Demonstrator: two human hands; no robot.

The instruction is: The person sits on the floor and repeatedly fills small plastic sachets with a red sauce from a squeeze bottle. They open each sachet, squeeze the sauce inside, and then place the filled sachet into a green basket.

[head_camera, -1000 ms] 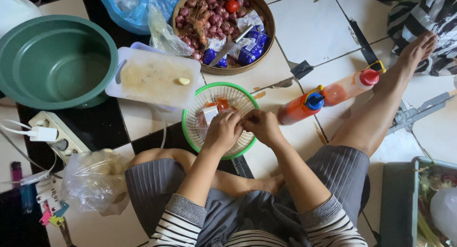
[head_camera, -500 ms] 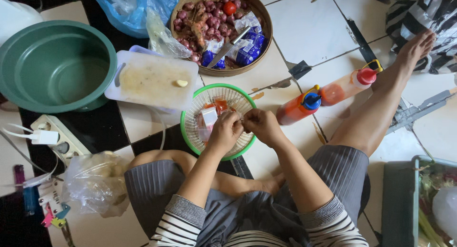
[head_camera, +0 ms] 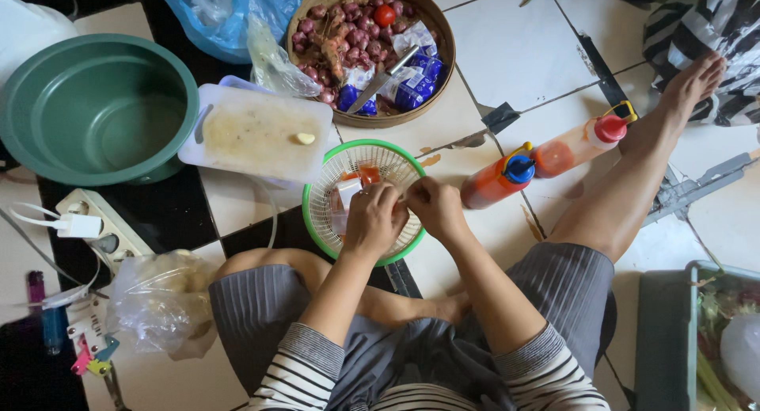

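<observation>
- Both hands stayed over the round green plastic basket (head_camera: 326,170), barely moving.
- Left hand (head_camera: 374,221) and right hand (head_camera: 434,209) touch, fingers curled together, maybe pinching something tiny.
- White packet (head_camera: 347,194) lies inside.

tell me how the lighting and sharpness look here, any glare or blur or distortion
Head view: soft, even light, shadows faint under the green pot and bottles; mild sheen on the white floor tiles, no harsh glare; both hands, left and right, over the green-rimmed basket look fairly sharp; frame edges bend slightly from the wide lens.
</observation>
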